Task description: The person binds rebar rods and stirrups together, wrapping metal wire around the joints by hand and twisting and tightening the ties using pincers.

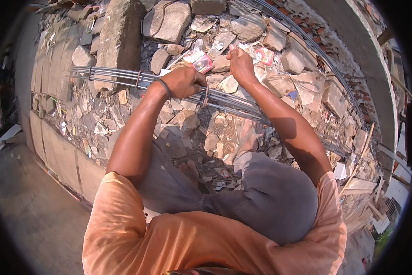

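A long bundle of thin metal rods (233, 103) lies across the view in front of my knees, bound by several rusty wire ties, one of them a tie (206, 96) near its middle. My left hand (184, 83), with a dark band at the wrist, rests over the bundle just left of that tie, its fingers curled down; what they grip is hidden. My right hand (241, 65) is raised beyond the rods with its fingers closed in a pinch. Anything between its fingertips is too small to make out.
Broken concrete chunks (171, 20) and rubble surround the rods. A long concrete block (119, 36) stands at the upper left. Pink packets (203, 63) lie beyond my hands. Black bars or cable (325, 55) curve along a brick edge at right. A paved ledge (61, 149) runs at left.
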A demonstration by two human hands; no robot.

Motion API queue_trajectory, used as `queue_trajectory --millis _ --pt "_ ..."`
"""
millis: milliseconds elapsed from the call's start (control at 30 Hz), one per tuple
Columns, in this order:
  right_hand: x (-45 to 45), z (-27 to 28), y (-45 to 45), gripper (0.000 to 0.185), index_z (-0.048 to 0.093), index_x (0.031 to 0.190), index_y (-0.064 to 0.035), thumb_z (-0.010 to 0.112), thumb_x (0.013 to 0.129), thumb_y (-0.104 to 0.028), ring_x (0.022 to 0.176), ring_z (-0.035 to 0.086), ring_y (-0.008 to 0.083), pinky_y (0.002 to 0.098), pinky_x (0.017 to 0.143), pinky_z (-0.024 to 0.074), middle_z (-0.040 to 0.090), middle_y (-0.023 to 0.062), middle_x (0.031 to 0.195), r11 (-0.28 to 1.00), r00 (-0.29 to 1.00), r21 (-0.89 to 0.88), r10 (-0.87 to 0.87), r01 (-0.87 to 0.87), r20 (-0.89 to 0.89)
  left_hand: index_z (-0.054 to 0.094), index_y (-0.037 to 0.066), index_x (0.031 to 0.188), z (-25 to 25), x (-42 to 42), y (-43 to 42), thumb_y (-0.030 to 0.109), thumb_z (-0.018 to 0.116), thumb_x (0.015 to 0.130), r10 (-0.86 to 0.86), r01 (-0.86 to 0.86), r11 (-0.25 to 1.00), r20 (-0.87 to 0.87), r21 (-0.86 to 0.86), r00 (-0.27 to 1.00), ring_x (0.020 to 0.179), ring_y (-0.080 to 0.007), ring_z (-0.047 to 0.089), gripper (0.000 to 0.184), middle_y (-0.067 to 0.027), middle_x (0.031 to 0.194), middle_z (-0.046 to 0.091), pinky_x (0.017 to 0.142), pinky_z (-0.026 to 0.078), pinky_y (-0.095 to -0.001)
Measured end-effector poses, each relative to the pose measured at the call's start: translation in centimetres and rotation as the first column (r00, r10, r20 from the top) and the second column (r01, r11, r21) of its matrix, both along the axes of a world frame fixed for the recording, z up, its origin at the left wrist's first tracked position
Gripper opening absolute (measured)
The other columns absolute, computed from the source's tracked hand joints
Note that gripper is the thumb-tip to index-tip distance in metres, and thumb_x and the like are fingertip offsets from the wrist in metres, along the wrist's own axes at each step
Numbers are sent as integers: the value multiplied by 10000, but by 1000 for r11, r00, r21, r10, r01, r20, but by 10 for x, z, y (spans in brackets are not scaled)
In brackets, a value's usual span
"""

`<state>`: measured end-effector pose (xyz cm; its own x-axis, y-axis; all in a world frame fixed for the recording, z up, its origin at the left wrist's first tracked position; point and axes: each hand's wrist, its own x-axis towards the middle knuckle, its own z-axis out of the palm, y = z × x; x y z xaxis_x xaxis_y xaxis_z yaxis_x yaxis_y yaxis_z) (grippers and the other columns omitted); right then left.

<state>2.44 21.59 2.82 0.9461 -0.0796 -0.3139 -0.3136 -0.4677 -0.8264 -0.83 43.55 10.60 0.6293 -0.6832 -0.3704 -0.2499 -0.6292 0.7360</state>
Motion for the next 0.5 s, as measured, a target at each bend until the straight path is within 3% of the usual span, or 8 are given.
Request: queue_trajectory --millis 67,167,200,333,433,500 --pt "1 -8 6 507 618 764 -17 416 990 -422 731 612 383 452 733 455 622 210 698 1000 1000 -16 7 -6 16 701 22 950 0 -1 1 108 605 768 2 -2 1000 -7 -20 1000 826 -316 671 222 -178 860 694 768 515 -394" --pt "8 -19 8 496 607 761 -11 425 990 -412 640 612 338 438 689 467 610 190 673 998 998 -53 37 -34 52 674 18 990 -4 -3 2 115 616 804 -6 6 1000 -2 -6 1000 845 -294 655 218 -151 894 684 776 506 -388" --pt "5 -13 10 474 549 809 -36 416 1001 -449 402 456 156 324 376 349 459 40 510 990 992 139 1 17 -129 673 20 997 1 -3 0 114 619 803 11 -9 1000 -45 26 999 858 -296 656 222 -152 900 684 788 506 -389" --pt "2 -3 18 440 531 841 -31 415 1005 -423 355 403 158 325 339 306 449 58 494 971 901 208 -16 117 -434 664 9 1021 6 -4 0 125 635 792 0 4 998 -60 69 998 893 -302 655 259 -160 934 682 817 504 -392" --pt "-1 13 18 428 521 858 -15 422 1006 -405 374 410 154 314 336 309 440 52 536 994 921 111 34 10 -387 655 -4 1037 7 -5 0 132 652 779 -19 21 997 -35 79 999 915 -308 653 291 -171 958 677 833 501 -396" --pt "-3 12 22 420 522 866 -9 426 1006 -394 405 425 149 304 340 311 442 45 590 990 910 143 64 -5 -410 650 -12 1041 10 -5 -1 126 661 768 -14 20 995 -69 100 998 924 -312 651 306 -177 971 674 838 499 -396"
